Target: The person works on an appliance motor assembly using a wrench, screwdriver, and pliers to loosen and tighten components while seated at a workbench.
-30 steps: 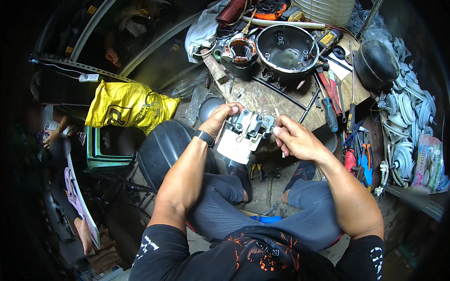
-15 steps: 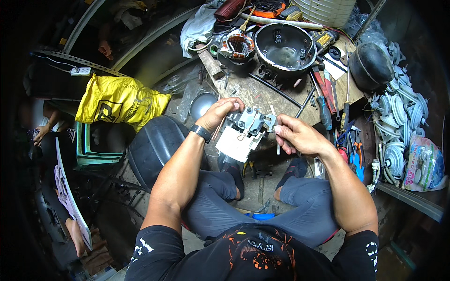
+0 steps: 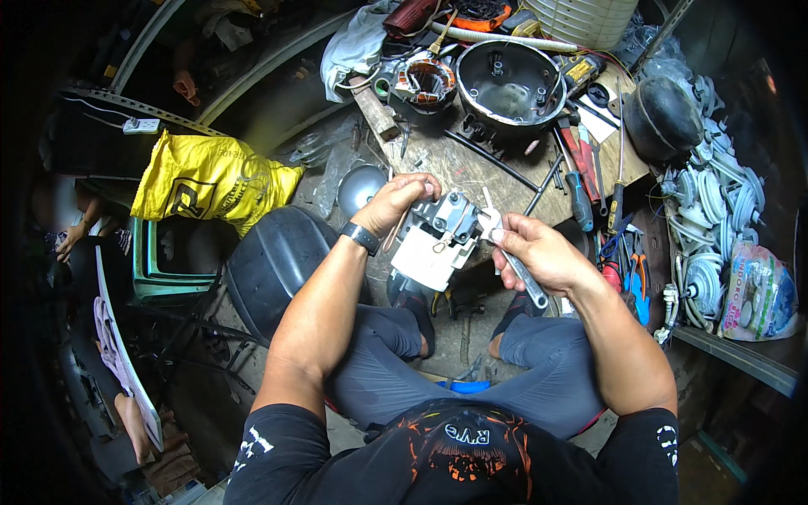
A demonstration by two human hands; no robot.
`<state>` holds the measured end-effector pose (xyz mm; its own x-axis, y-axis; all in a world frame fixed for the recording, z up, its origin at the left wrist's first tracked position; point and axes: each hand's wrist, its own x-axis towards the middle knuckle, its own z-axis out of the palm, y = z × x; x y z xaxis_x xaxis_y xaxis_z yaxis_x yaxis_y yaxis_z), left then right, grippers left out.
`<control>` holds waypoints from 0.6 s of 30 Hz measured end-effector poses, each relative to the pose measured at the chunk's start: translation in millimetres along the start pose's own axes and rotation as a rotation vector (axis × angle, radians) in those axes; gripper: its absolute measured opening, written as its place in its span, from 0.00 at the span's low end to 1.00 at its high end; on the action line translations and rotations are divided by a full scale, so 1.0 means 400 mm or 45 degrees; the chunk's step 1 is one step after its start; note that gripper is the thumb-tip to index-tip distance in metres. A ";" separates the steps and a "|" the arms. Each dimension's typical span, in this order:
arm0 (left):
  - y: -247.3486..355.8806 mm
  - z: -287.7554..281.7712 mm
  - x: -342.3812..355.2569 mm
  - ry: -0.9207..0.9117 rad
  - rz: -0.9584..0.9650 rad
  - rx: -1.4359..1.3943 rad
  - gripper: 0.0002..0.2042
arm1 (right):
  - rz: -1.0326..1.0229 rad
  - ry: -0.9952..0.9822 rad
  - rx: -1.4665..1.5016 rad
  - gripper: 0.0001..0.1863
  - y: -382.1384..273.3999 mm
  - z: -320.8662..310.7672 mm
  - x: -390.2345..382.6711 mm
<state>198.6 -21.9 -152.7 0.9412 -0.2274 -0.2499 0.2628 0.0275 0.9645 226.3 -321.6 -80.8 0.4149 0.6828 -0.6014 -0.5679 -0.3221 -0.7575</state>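
Bolted metal assembly (image 3: pixel 455 220) with a pale box-shaped lower part, held up in front of the knees, tilted, and right between the two hands! Left hand (image 3: pixel 397 206) has its upper-left side, fingers curled over that edge, a dark wristwatch (image 3: pixel 360 238) just behind. Across to the right hand (image 3: pixel 539 251): fingers closed around a grey spanner (image 3: pixel 526 280), thumb on top, one end poking out below the knuckles, the other up at the assembly's right flank. Whether it bites on a bolt there, I cannot tell.

Below, between the feet, pliers (image 3: pixel 449 301) lie on the floor. Off the left knee sits a big black rounded casing (image 3: pixel 282 261).

Out beyond the hands comes the wooden worktop (image 3: pixel 497 185), scuffed and busy. Along its right side, a blue-handled screwdriver (image 3: pixel 581 202) and a yellow-and-black-handled one (image 3: pixel 618 202) point away. Past them, a black tube (image 3: pixel 492 160) runs slantwise. Farther back, a wide black round housing (image 3: pixel 513 93) stands open at the top, and just left of it, a motor stator (image 3: pixel 427 87) shows its copper windings. At the far edge, a ribbed cream bucket (image 3: pixel 581 18)!
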 end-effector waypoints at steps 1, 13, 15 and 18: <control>0.000 -0.001 -0.001 0.009 0.001 0.024 0.15 | 0.017 -0.003 0.026 0.12 -0.004 0.007 -0.004; 0.016 0.017 -0.004 0.007 0.002 0.061 0.14 | 0.051 0.003 0.437 0.14 0.004 0.059 -0.012; 0.012 0.018 -0.003 0.008 -0.005 0.035 0.13 | 0.055 -0.013 0.371 0.15 0.006 0.047 -0.012; 0.000 0.001 -0.003 0.011 -0.021 -0.011 0.14 | 0.080 -0.014 0.201 0.15 0.001 0.030 -0.018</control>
<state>197.4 -22.0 -152.5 0.9385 -0.2191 -0.2668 0.2803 0.0325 0.9594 214.5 -318.9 -73.6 0.3678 0.6720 -0.6428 -0.6975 -0.2578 -0.6686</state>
